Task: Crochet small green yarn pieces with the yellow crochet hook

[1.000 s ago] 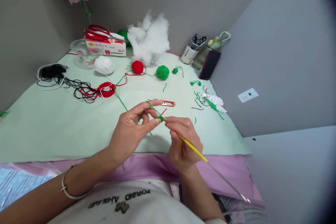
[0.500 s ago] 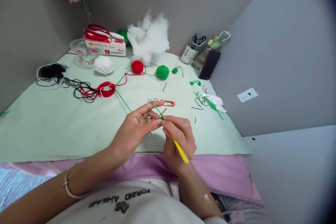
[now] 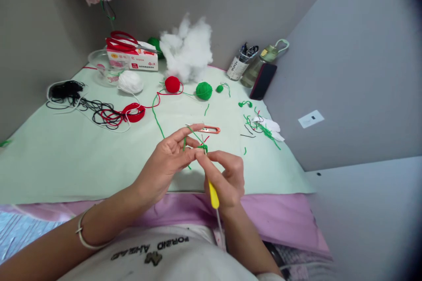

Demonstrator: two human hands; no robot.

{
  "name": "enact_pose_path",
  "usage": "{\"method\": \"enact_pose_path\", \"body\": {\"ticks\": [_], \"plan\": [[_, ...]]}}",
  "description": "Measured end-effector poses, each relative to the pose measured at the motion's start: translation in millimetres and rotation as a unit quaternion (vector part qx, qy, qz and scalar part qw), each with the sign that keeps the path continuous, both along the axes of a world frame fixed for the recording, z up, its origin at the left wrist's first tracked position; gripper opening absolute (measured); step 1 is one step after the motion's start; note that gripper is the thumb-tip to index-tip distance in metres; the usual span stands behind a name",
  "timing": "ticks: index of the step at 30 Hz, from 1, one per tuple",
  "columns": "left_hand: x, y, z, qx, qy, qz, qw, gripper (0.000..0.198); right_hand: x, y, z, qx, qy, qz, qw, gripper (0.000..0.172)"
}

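My left hand (image 3: 168, 160) pinches a strand of green yarn (image 3: 198, 140) between thumb and fingers, the strand looped over the forefinger. My right hand (image 3: 227, 175) grips a crochet hook with a yellow handle (image 3: 213, 194), its thin metal tip pushed into a small green knot of yarn at my left fingertips. The green strand runs back across the pale green table mat (image 3: 66, 158) towards a green yarn ball (image 3: 204, 90). Just beyond my fingers lie orange thread snips (image 3: 211, 130).
On the mat lie a red yarn ball (image 3: 172, 84), a white ball (image 3: 131, 81), tangled black and red yarn (image 3: 99, 112), white stuffing (image 3: 187, 50), a box with red scissors (image 3: 132, 55), a pen cup (image 3: 239, 63), a bottle (image 3: 260, 63) and yarn scraps (image 3: 263, 127).
My right hand has turned the hook: its handle swung from pointing down-right to pointing almost straight down towards me. The green strand on the mat shifted a little to the right.
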State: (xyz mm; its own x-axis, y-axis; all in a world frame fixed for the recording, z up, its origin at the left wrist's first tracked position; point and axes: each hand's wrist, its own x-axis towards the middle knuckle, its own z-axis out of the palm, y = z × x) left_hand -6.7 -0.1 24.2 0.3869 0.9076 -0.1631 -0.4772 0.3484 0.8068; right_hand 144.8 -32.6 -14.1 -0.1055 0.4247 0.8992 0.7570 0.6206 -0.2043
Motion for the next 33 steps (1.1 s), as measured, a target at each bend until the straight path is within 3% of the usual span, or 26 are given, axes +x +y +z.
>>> {"method": "enact_pose_path", "body": {"ticks": [3, 6, 10, 13, 21, 33], "plan": [[-4, 3, 0.8, -0.029, -0.021, -0.066, 0.997, 0.039, 1, 0, 2.7, -0.03, 0.068, 0.036, 0.997, 0.035], [-9, 7, 2.3, -0.023, -0.012, -0.07, 0.997, 0.037, 4, 1, 14.6, -0.107, 0.189, 0.094, 0.972, 0.025], [-11, 9, 4.5, 0.009, 0.036, -0.049, 0.998, 0.037, 8, 2, 26.7, -0.207, 0.369, 0.168, 0.891, 0.019], [-7, 7, 4.9, 0.028, 0.054, -0.049, 0.997, 0.038, 6, 5, 26.7, -0.25, 0.417, 0.223, 0.845, 0.017], [-3, 1, -0.2, 0.049, 0.041, -0.026, 0.998, 0.028, 0, 7, 21.5, -0.272, 0.384, 0.2, 0.859, 0.018], [-5, 3, 1.9, 0.031, 0.07, 0.005, 0.997, 0.022, 1, 5, 23.3, -0.206, 0.377, 0.165, 0.888, 0.017]]}}
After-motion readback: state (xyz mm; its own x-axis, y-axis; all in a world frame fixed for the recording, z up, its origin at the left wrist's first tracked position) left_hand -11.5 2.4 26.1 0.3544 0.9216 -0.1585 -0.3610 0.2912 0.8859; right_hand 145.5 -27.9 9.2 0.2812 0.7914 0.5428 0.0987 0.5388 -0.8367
